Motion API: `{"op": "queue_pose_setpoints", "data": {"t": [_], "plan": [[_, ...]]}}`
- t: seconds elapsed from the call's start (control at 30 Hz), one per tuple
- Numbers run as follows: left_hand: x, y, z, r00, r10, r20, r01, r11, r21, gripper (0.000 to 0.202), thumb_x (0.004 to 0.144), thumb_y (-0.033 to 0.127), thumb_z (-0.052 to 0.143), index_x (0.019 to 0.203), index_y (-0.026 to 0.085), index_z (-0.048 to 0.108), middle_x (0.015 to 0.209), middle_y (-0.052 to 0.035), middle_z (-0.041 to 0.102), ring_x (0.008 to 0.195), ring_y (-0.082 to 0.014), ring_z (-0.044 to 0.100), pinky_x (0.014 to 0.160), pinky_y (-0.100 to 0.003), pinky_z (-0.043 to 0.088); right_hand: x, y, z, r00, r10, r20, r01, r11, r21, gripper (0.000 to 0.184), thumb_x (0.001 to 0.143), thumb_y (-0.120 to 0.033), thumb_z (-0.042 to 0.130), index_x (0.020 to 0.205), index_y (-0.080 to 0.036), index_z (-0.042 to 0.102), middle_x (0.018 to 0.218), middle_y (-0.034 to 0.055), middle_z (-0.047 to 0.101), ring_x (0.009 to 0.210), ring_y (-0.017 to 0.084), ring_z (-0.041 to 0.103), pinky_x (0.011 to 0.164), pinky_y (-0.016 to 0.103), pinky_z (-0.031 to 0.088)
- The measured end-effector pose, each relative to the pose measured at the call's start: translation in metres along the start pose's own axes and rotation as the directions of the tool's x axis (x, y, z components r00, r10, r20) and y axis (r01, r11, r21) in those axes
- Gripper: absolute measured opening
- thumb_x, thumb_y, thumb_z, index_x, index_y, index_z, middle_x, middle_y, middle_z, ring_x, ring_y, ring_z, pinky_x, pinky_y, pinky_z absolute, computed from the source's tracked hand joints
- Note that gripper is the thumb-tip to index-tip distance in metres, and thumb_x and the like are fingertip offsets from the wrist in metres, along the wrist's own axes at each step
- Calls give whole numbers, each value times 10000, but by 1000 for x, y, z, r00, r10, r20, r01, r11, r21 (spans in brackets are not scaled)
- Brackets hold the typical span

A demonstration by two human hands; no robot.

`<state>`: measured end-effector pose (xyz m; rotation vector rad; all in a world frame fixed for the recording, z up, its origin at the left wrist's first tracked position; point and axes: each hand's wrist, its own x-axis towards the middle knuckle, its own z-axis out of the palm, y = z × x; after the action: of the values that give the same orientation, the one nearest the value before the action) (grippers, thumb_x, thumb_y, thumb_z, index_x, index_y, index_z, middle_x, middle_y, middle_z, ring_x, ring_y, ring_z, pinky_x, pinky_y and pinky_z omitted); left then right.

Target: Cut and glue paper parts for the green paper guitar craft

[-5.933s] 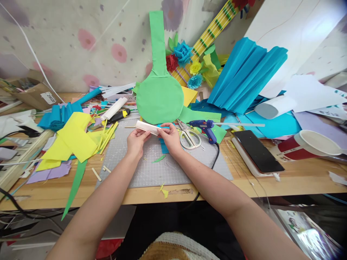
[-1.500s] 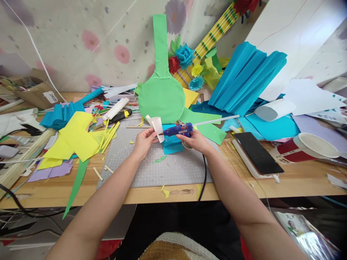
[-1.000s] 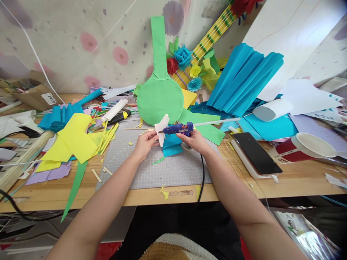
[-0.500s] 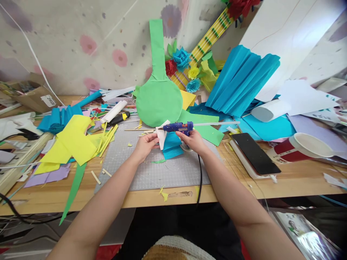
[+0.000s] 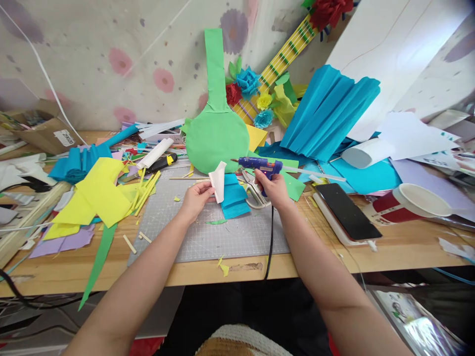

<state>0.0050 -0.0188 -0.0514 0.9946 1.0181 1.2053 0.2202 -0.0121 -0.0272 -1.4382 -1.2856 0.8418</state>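
Observation:
Between thumb and fingers, my left hand (image 5: 196, 200) pinches a folded piece of white paper (image 5: 218, 182), held above the grey cutting mat (image 5: 178, 242). My right hand (image 5: 273, 189) is wrapped round a blue hot glue gun (image 5: 256, 162) whose nozzle points left toward the white paper, a gap apart from it. A long clear glue stick (image 5: 315, 174) juts from the gun's back. Scissors (image 5: 256, 190) lie beneath the gun, partly hidden. A piece of blue crepe paper (image 5: 234, 198) rests on the mat between my hands. Behind them leans a green paper-covered guitar-like shape (image 5: 217, 141).
Yellow crepe paper (image 5: 100, 190) and a utility knife (image 5: 163, 162) lie left. A phone (image 5: 348, 210) and a paper cup (image 5: 408, 202) stand right. Pleated blue paper (image 5: 330, 113) leans behind, near a decorated yellow guitar shape (image 5: 285, 54). The gun's black cord (image 5: 270, 242) hangs over the table edge.
My right hand has drawn the glue gun to the right, away from the white paper, uncovering more of the scissors. The white paper is slightly lower and further left in my left hand.

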Motion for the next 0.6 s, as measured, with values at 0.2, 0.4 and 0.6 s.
{"op": "queue_pose_setpoints", "data": {"t": [0.2, 0.4, 0.6], "plan": [[6, 4, -5, 982, 59, -180, -75, 994, -81, 316, 531, 278, 746, 793, 141, 635, 748, -18, 644, 679, -139, 597, 693, -339, 527, 17, 14, -50, 979, -38, -200, 0, 982, -189, 419, 605, -559, 611, 656, -143, 610, 511, 10, 536, 466, 105, 456, 478, 251, 384], [9, 4, -9, 974, 46, -223, -71, 992, -105, 313, 529, 267, 743, 778, 134, 609, 770, -16, 629, 687, -134, 592, 677, -322, 519, 19, 39, -75, 997, 24, -79, -50, 937, -345, 482, 548, -519, 672, 808, -114, 649, 589, 40, 586, 563, 163, 526, 533, 294, 419], [8, 4, -9, 971, 64, -228, -92, 989, -115, 328, 510, 280, 755, 735, 133, 567, 703, 3, 608, 652, -113, 580, 667, -305, 521, 20, 52, -71, 996, 71, -52, -85, 934, -347, 477, 569, -528, 659, 822, -124, 643, 668, 69, 634, 627, 190, 564, 572, 295, 439]]}}
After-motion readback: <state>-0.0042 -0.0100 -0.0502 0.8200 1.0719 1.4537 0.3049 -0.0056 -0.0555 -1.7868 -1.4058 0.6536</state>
